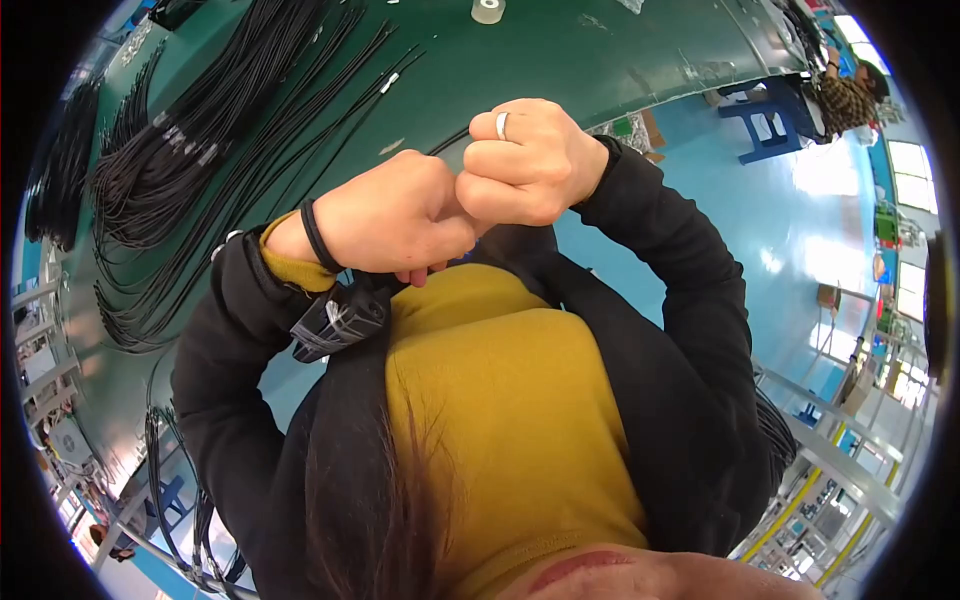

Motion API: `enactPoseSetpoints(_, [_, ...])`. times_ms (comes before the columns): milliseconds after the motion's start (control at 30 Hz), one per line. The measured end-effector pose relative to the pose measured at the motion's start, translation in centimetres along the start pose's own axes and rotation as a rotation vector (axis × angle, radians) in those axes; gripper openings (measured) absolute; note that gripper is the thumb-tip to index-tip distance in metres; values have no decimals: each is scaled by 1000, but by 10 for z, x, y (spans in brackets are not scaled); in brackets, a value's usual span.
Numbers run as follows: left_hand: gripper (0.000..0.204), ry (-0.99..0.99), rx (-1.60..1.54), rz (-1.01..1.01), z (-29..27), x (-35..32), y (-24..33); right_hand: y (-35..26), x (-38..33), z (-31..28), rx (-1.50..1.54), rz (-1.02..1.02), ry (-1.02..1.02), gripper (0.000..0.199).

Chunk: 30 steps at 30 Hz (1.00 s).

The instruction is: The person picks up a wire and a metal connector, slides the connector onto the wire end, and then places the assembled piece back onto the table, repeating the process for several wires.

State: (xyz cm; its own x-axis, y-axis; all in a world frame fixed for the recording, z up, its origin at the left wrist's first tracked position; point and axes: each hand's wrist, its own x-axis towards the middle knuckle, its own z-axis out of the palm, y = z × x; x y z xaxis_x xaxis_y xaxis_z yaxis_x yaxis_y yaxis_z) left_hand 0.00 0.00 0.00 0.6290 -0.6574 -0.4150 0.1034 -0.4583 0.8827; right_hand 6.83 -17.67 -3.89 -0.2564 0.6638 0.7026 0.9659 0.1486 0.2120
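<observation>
My left hand [385,215] and my right hand [525,160] are raised in front of my chest, knuckles up, the two fists touching. Both are closed, with the fingers curled under. A short stretch of thin black cable [450,142] shows above my left hand and runs into my right fist, which is shut on it. What my left fingers pinch is hidden beneath the knuckles. Just below my left wrist is a black bundle [340,320] with clear, shiny wrapping; I cannot tell its kind.
The green table [560,60] carries thick coiled bundles of black cables [150,190] at the left. Loose cable ends, one with a white tag [389,83], point toward the middle. A white roll [488,10] lies at the far edge. A blue stool [765,125] and a seated person [850,100] are at far right.
</observation>
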Motion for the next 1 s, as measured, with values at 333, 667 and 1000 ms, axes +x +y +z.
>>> enactPoseSetpoints(333, [34, 58, -7, -72, 16, -2, -6, -2, 4, 3, 28, -57, -42, 32])
enactPoseSetpoints(667, [35, 11, -483, -23, 7, -13, -15, 5, 3, 6, 100, 35, 17, 38])
enactPoseSetpoints(1000, [33, -67, -223, -45, 9, 6, -20, 1, 1, 12, 166, -13, 50, 28])
